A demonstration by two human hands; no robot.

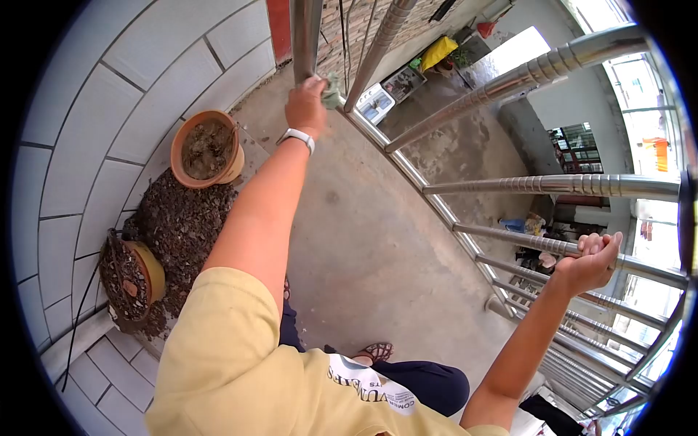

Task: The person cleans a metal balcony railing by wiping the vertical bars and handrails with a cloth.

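My left hand (306,109), with a white band on its wrist, is closed at the lower part of a thick metal post (306,36). A pale green cloth (331,91) sticks out past its fingers, pressed against or close beside the post. On the other side, my right hand (587,267) is wrapped round a shiny steel railing bar (509,237). Its fingers curl over the bar and the thumb side faces outward. The part of the bar inside the fist is hidden.
A clay pot (208,149) of soil stands by the tiled wall (87,138). Loose dark soil (178,225) and a yellowish pot (149,272) lie along it. Beyond the railing, a lower courtyard (465,145) holds a washing machine (375,104) and a yellow cover (439,53).
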